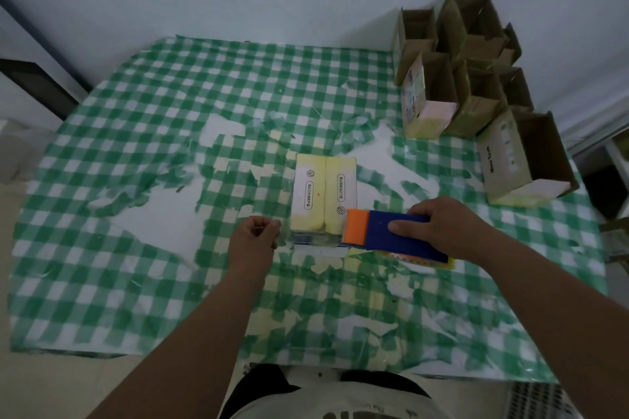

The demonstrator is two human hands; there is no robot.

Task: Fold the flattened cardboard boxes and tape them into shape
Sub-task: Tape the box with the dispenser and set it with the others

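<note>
At the centre of the frame we see a folded cardboard box (325, 194) lying on the surface (136, 153), its two pale yellow flaps closed and meeting along a seam that runs up the middle, each flap printed with a small label. Our right hand (439, 230) grips a tape dispenser (391, 236), blue with an orange front end, fingers curled over its top; the orange end sits at the box's lower right corner. Our left hand (255, 235) is just left of the box's near edge, fingers curled in a pinch; it seems to hold a strip of clear tape (306, 241) stretched along that edge toward the dispenser, though the tape is faint and hard to make out. The surface is covered in a green and white checked cloth (102, 248) that is badly worn, with large white patches torn through the pattern around the box. In the upper right of the frame a cluster of assembled boxes (469, 78) stands with open tops, and one larger open box (524, 163) sits nearest us at the right edge of the cloth.
</note>
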